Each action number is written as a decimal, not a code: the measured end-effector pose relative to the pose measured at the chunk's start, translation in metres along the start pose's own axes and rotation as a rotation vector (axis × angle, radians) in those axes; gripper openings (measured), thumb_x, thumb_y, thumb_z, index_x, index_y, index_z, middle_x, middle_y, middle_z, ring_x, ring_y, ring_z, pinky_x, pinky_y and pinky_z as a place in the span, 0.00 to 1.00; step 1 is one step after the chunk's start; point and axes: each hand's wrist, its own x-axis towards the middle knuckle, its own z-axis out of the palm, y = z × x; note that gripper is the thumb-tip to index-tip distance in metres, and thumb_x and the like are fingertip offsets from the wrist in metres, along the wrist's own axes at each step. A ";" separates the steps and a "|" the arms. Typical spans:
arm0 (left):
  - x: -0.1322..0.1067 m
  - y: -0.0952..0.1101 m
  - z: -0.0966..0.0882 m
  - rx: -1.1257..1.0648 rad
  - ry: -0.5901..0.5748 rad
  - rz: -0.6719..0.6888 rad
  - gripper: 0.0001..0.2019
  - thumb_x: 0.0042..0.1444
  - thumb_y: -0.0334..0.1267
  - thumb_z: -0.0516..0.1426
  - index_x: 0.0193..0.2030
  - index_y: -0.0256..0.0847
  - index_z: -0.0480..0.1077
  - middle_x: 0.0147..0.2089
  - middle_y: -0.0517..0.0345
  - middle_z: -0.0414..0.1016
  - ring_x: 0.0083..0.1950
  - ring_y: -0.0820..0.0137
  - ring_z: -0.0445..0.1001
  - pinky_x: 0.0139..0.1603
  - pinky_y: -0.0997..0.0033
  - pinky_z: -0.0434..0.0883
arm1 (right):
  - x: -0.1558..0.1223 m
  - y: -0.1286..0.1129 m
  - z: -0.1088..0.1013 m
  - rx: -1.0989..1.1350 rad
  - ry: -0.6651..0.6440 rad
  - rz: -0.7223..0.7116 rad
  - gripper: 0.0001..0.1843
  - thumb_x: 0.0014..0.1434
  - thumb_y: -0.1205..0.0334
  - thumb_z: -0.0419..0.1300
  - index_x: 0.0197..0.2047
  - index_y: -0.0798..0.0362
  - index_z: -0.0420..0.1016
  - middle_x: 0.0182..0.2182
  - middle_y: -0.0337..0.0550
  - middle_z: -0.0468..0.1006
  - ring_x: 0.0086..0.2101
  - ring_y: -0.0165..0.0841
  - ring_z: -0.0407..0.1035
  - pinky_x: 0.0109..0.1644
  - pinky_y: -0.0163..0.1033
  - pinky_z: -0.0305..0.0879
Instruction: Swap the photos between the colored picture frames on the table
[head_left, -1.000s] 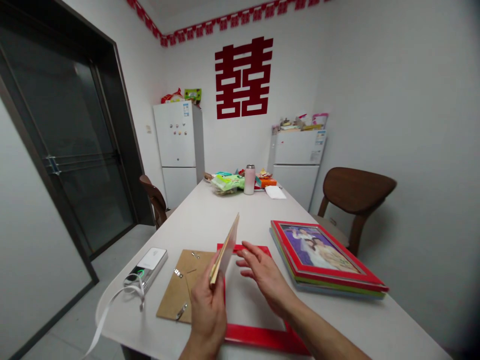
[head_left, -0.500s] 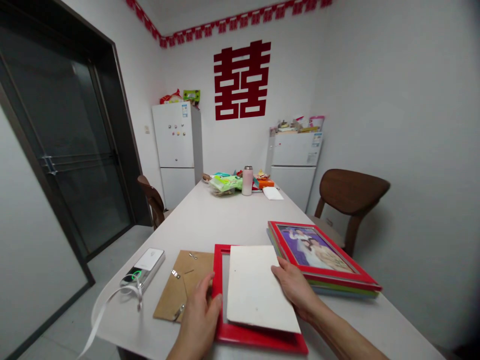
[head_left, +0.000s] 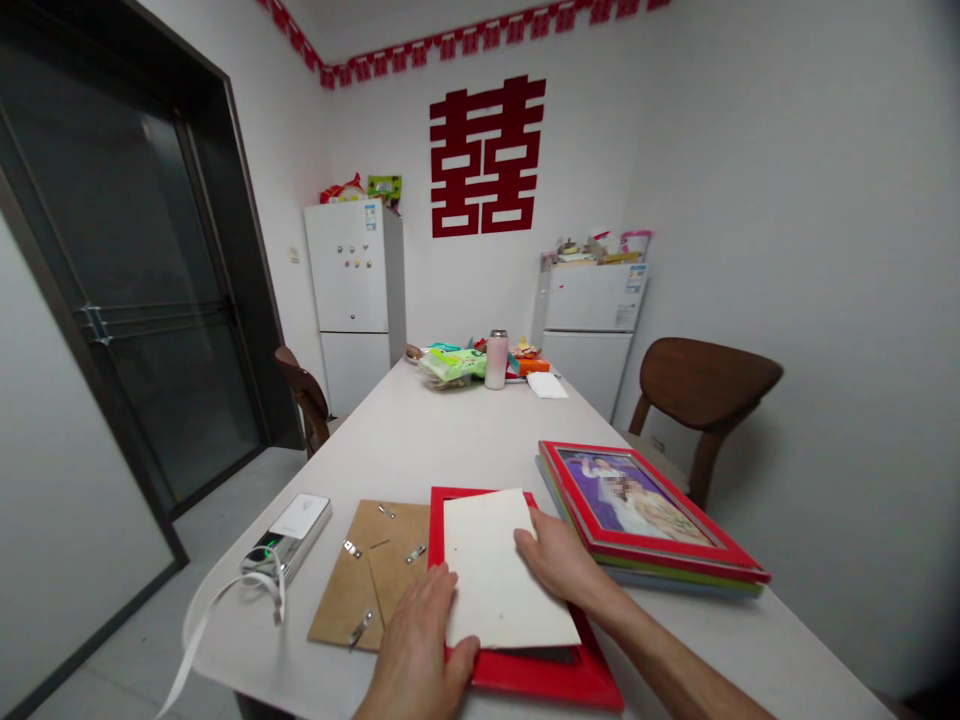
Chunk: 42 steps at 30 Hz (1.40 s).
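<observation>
A red picture frame point(head_left: 551, 677) lies face down at the near edge of the white table point(head_left: 420, 450). A white sheet point(head_left: 495, 570) lies flat inside it. My left hand point(head_left: 420, 650) rests flat on the sheet's near left corner, fingers stretched out. My right hand point(head_left: 559, 560) presses flat on the sheet's right side, fingers also extended. A brown backing board point(head_left: 371, 575) with metal clips lies just left of the frame.
A stack of framed pictures point(head_left: 645, 510) sits to the right. A white device with a strap point(head_left: 289, 535) lies at the left. Snacks and a bottle point(head_left: 496, 360) crowd the far end. Wooden chairs point(head_left: 701, 385) stand on both sides; two fridges are behind.
The sheet, held upright in my left hand a second ago, was laid down into the red frame. Both hands now press it flat, and it has shifted slightly left.
</observation>
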 end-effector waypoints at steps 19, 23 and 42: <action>-0.028 -0.059 -0.062 0.249 -0.122 -0.262 0.34 0.43 0.42 0.54 0.56 0.27 0.53 0.61 0.38 0.45 0.61 0.58 0.45 0.59 0.58 0.48 | -0.057 -0.076 0.032 -0.211 -0.167 -0.487 0.23 0.48 0.50 0.52 0.46 0.51 0.65 0.39 0.47 0.69 0.40 0.39 0.60 0.44 0.43 0.53; -0.035 -0.058 -0.071 0.234 -0.171 -0.244 0.32 0.44 0.41 0.54 0.56 0.29 0.54 0.61 0.41 0.46 0.61 0.62 0.46 0.59 0.64 0.49 | -0.068 -0.097 0.060 -0.225 -0.190 -0.565 0.34 0.37 0.42 0.57 0.47 0.51 0.63 0.40 0.49 0.68 0.43 0.44 0.56 0.49 0.51 0.45; -0.010 -0.032 -0.040 0.225 0.322 0.249 0.28 0.45 0.37 0.57 0.54 0.29 0.56 0.58 0.37 0.56 0.58 0.59 0.55 0.54 0.58 0.59 | -0.068 -0.065 -0.024 0.003 -0.150 -0.542 0.28 0.41 0.62 0.55 0.49 0.54 0.63 0.48 0.49 0.61 0.47 0.39 0.56 0.51 0.45 0.52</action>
